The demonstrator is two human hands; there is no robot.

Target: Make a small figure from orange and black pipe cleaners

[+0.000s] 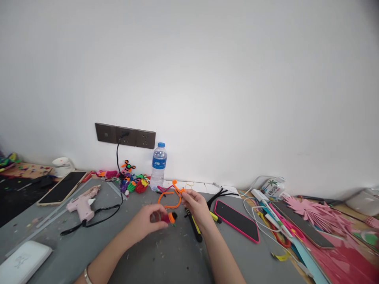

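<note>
My left hand point(147, 221) is closed around a small pipe-cleaner figure point(171, 217) with a dark red body, an orange band and a black tip. Between the thumb and fingers of my right hand point(195, 204) is a bent orange pipe cleaner point(179, 202), which curves away to the left in an open loop. The hands are apart, above the grey table point(166, 256). Below my right hand lie pliers point(196, 229) with black and yellow handles, partly hidden by the wrist. Black pipe cleaners point(220, 194) lie just behind it.
A water bottle point(159, 167) stands by the wall, beside several colourful pipe-cleaner figures point(134, 184). At left are a corded pink glue gun point(83, 205), a phone point(62, 189) and a white box point(25, 262). A pink-edged phone point(237, 221) and pink folded paper point(316, 215) lie right.
</note>
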